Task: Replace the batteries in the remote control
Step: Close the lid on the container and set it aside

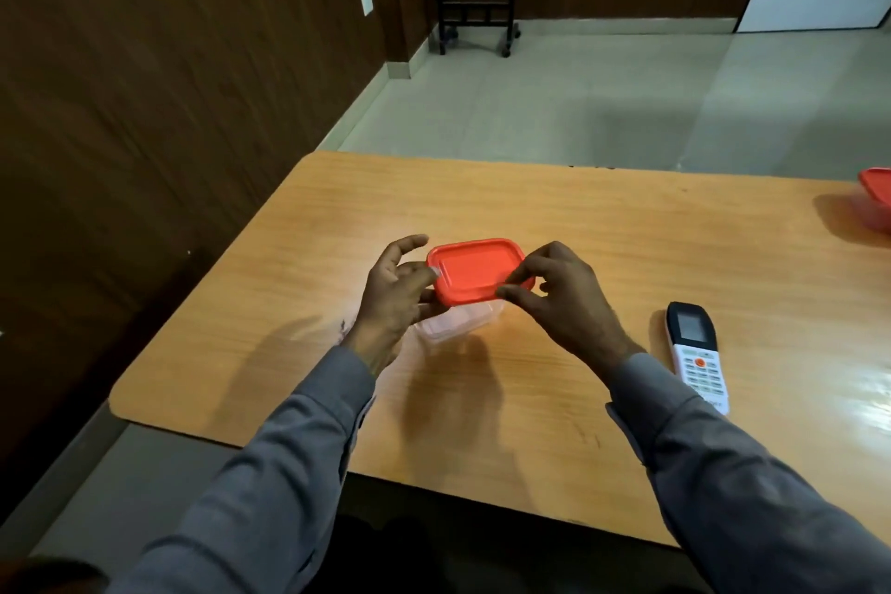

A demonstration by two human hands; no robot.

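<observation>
Because the clear container (455,326) was held off the table (627,232) only by its sides, a sharp pull on the red lid (475,270) could have jerked it loose and spilled whatever it held; its contents could not be made out. The left hand (393,299) was cupped round its left side, fingers half curled. The right hand (561,294) pinched the lid's right rim. The remote control (696,355) lay untouched just right of that wrist

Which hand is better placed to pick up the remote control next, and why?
Probably the right hand: the remote control lies on the table just beyond its wrist, while the left hand is across the red-lidded container.
</observation>
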